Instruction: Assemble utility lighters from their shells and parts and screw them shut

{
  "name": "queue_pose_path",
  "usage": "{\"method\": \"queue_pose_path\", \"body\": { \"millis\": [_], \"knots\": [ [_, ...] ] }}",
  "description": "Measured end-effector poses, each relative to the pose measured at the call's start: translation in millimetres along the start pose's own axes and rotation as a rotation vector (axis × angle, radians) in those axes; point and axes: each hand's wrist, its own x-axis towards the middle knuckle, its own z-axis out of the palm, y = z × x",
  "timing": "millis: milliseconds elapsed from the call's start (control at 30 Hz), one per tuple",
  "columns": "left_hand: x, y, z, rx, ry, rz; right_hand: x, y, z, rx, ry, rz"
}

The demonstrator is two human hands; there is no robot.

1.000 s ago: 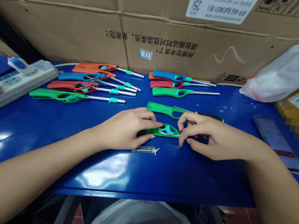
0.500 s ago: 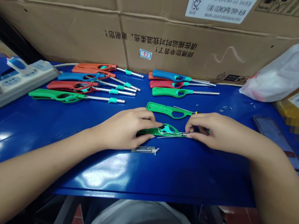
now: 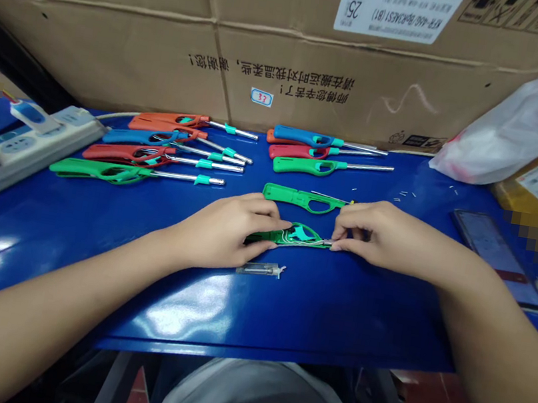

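An opened green lighter shell [image 3: 272, 236] lies on the blue table, with a turquoise trigger [image 3: 301, 234] and thin white wires inside. My left hand [image 3: 224, 232] grips its handle end between thumb and fingers. At the narrow front end, my right hand [image 3: 375, 232] pinches a small metal part [image 3: 327, 242] where the wires run out; the fingertips hide most of it. A clear fuel tank [image 3: 259, 268] rests on the table just below my left hand. Behind both hands lies the matching green shell half [image 3: 290, 196], with a thin metal rod along its top edge.
Several coloured lighters [image 3: 119, 153] with metal tubes lie at the left, and more lighters [image 3: 309, 166] at the back middle. A power strip [image 3: 30, 139] stands far left, a phone [image 3: 498, 256] lies right. A cardboard box [image 3: 143, 61] walls the back, beside a plastic bag [image 3: 518, 124].
My right hand has shifted slightly left against the shell's front end. The turquoise bit that showed by its fingers is out of sight. My left hand keeps its grip.
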Motion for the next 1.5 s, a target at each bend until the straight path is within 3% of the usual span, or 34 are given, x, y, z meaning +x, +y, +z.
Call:
{"method": "queue_pose_path", "body": {
  "millis": [633,800,967,1067,1167,1367,1500],
  "knots": [
    [0.3,1.4,1.2,-0.041,-0.001,0.007,-0.2,-3.8,3.6,-0.065,-0.055,0.048],
    [0.5,1.9,1.1,-0.035,0.000,0.003,-0.5,-4.9,1.8,0.058,-0.084,0.101],
    [1.2,2.6,1.4,-0.029,0.002,0.006,3.6,-7.2,3.9,0.267,-0.174,0.281],
    [1.3,2.4,1.4,-0.030,0.004,0.004,3.4,-8.7,3.0,0.281,-0.178,0.303],
    [1.1,2.2,1.6,-0.024,0.009,0.002,2.3,-10.1,2.7,0.193,-0.108,0.202],
    [0.6,2.4,3.9,-0.025,0.047,0.020,11.7,-16.0,19.7,0.129,0.196,0.007],
    [0.5,2.9,5.5,-0.037,0.085,0.037,19.1,-19.6,31.8,0.154,0.188,0.028]
  ]
}}
